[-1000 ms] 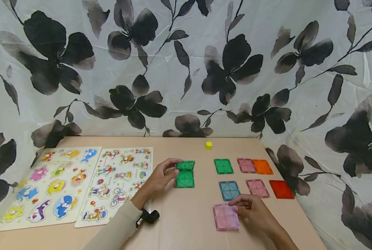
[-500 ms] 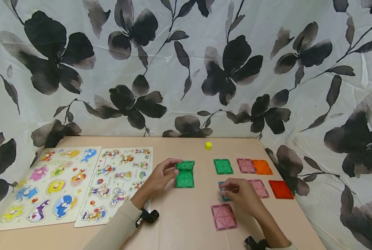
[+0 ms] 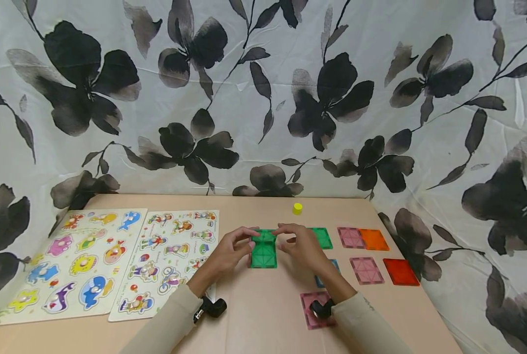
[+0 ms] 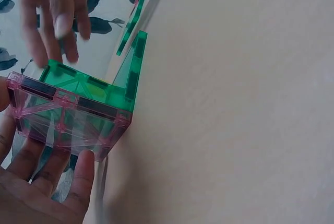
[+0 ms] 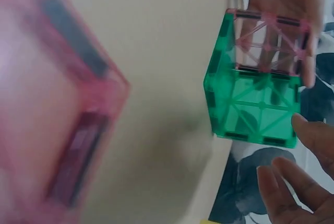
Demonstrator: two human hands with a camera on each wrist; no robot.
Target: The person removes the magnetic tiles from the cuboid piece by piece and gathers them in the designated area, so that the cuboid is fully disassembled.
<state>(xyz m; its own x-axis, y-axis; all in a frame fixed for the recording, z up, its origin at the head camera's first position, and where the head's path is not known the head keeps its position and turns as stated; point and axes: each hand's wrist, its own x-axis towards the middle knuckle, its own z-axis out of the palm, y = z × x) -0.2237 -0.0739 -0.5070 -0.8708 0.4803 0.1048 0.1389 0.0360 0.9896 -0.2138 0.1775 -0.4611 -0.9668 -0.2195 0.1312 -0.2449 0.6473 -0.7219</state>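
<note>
Green translucent magnetic tiles form a small corner: one green tile (image 3: 263, 256) lies flat on the table, another green tile (image 5: 263, 106) stands up along its back. At the left side a pink magnetic tile (image 4: 62, 114) stands on edge against them. My left hand (image 3: 228, 253) holds this pink tile, thumb at one edge and fingertips along its outer face, as the left wrist view shows. On the opposite side, my right hand (image 3: 305, 248) is close to the standing green tile's right edge, fingers loosely bent and holding nothing; whether a fingertip touches cannot be told.
A loose pink tile (image 3: 314, 319) lies beneath my right wrist. Rightward lie a green tile (image 3: 323, 238), a partly hidden blue tile (image 3: 320, 282), pink tiles (image 3: 367, 270), an orange tile (image 3: 373, 240) and a red tile (image 3: 401, 272). A yellow cylinder (image 3: 297, 209) stands behind; picture boards (image 3: 108, 295) lie left.
My right hand has let go of the loose pink tile, which now lies flat, and moved across the blue tile to the green tiles' right side. My left hand has stayed in place.
</note>
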